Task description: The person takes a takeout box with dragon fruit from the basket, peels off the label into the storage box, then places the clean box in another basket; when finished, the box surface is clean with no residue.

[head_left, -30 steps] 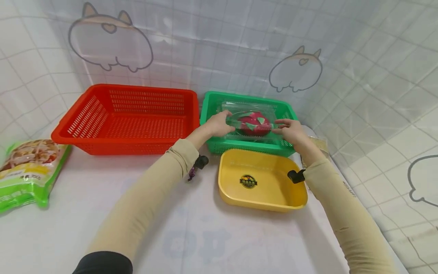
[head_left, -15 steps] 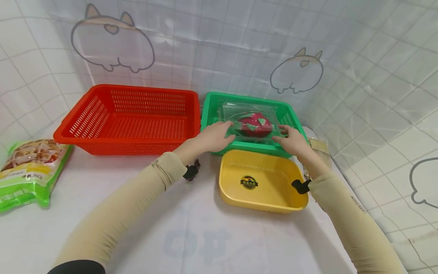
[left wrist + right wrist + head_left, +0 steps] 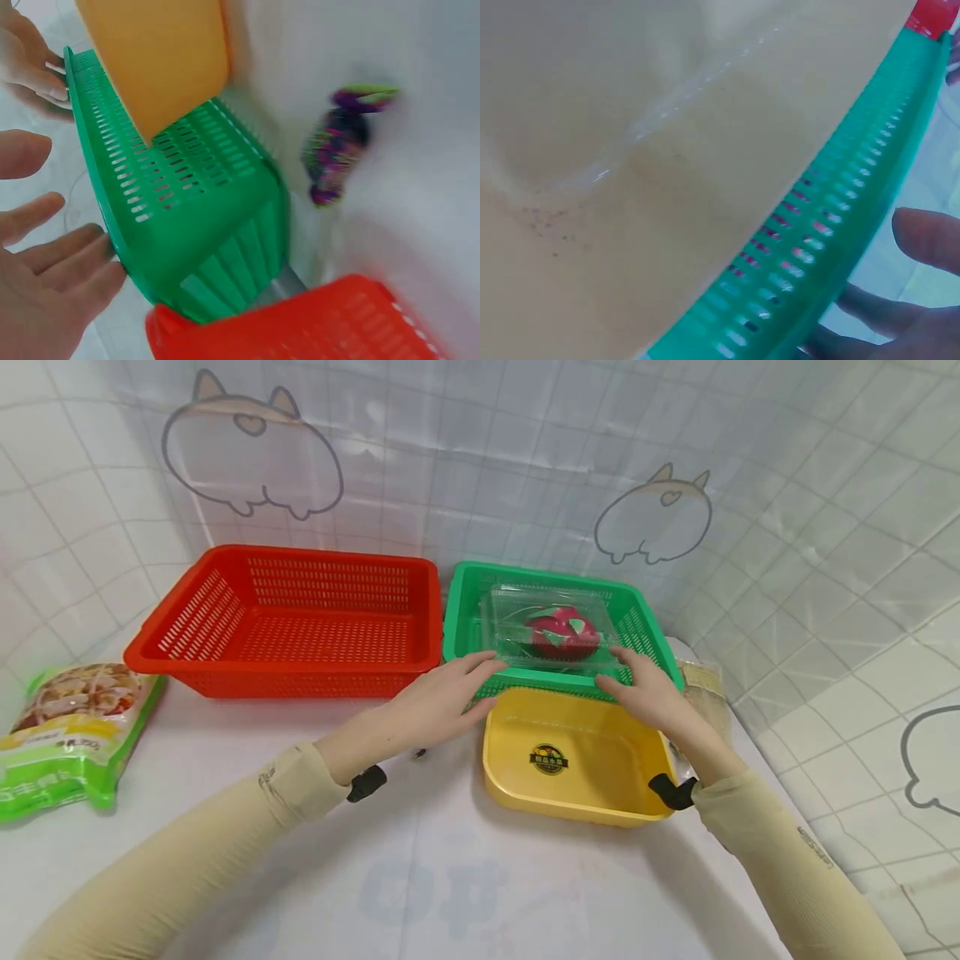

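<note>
A clear plastic clamshell box [image 3: 510,618] lies in the green basket [image 3: 637,631], with a dragon fruit [image 3: 564,635] showing through its lid. My left hand [image 3: 431,706] hovers near the basket's front left corner, fingers spread and nothing in them. Over the basket's front right edge is my right hand [image 3: 641,689], its fingers apart and also holding nothing. Both wrist views show bare fingers beside the green basket [image 3: 202,247]. The yellow tray [image 3: 577,777] stands just in front of the basket, partly below my right hand.
To the left of the green basket stands a red basket [image 3: 315,639]. A green-edged food bag [image 3: 71,735] lies at far left. Another packet [image 3: 705,689] is behind my right wrist. In the left wrist view, a small purple wrapped piece [image 3: 337,146] lies on the white table.
Both hands have drawn back from the clamshell box toward the person, the left one farther and to the left. The box now rests in the green basket, let go.
</note>
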`<state>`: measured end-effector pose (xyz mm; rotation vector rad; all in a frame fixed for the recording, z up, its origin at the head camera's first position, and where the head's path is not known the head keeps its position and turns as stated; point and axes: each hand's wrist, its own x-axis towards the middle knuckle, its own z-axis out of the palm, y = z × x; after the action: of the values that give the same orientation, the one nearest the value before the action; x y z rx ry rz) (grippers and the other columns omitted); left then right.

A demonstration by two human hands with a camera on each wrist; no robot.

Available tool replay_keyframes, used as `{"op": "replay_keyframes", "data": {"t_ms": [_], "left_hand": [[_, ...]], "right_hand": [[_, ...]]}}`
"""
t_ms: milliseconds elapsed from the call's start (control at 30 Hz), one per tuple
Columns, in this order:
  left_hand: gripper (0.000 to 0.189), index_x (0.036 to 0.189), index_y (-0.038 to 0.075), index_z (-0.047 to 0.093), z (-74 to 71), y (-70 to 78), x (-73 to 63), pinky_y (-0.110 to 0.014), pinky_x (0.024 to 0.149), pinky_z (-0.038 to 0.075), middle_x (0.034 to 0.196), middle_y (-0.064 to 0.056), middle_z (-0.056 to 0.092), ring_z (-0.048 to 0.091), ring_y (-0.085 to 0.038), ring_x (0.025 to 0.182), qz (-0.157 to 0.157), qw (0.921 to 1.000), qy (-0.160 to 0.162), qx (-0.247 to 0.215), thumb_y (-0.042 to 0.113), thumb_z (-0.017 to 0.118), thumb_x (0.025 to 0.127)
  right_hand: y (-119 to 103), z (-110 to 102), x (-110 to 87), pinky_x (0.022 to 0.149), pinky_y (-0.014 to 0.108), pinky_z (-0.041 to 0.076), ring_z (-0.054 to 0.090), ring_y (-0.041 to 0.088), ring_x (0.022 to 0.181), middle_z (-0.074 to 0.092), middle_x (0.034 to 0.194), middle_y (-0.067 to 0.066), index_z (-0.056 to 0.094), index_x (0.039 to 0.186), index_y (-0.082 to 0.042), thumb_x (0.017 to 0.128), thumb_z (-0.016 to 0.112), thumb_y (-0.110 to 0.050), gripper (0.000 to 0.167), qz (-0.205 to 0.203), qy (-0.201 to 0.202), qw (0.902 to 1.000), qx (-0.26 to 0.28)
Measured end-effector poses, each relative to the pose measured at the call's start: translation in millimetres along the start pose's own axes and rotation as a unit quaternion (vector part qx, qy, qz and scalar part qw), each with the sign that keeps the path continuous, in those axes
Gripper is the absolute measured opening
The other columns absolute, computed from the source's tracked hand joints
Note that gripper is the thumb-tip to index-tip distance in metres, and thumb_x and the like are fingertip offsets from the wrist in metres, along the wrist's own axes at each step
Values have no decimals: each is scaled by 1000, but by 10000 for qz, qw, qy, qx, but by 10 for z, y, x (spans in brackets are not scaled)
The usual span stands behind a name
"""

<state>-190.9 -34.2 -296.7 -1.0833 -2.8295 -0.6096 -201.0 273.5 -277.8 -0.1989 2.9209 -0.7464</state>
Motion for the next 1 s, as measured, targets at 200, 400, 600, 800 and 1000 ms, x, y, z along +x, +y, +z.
{"op": "replay_keyframes", "data": {"t_ms": [200, 400, 600, 800, 1000], "left_hand": [[54, 151, 12, 43, -20, -71, -295, -50, 112, 40, 158, -8, 39, 42, -30, 142, 74, 9998, 123, -113, 30, 57, 101], [55, 149, 10, 45, -79, -147, -610, -50, 113, 39, 157, -9, 40, 39, -30, 144, -65, 9998, 174, -111, 29, 60, 100], [57, 149, 14, 47, -96, -251, -953, -52, 112, 39, 159, -8, 37, 37, -30, 145, -394, 9989, 240, 2, 30, 64, 97], [61, 152, 17, 41, -148, -374, -1290, -59, 111, 36, 160, -11, 34, 35, -37, 145, -898, 9949, 435, 146, 33, 63, 98], [61, 151, 13, 41, -234, -542, -1532, -68, 107, 33, 160, -18, 32, 33, -46, 143, -1528, 9859, 613, 291, 38, 60, 99]], "right_hand": [[-79, -24, -135, 116, 64, 23, 22, 47, 147, 27, 160, 25, 27, 155, -1, 104, 52, -35, 67, -204, -165, 9995, -182], [-166, -72, -337, 115, 64, 25, 26, 43, 146, 32, 159, 20, 31, 155, -6, 103, 52, -43, 67, -541, -191, 9982, -182], [-240, -80, -542, 112, 66, 28, 28, 42, 145, 32, 159, 18, 33, 155, -11, 101, 51, -50, 68, -609, -214, 9979, -62], [-267, -56, -705, 110, 67, 30, 30, 42, 144, 32, 158, 15, 36, 154, -13, 101, 52, -50, 67, -727, -26, 9973, 37], [-236, -72, -781, 108, 68, 29, 29, 43, 144, 31, 159, 13, 38, 153, -14, 100, 55, -48, 65, -720, 210, 9972, 70]]}}
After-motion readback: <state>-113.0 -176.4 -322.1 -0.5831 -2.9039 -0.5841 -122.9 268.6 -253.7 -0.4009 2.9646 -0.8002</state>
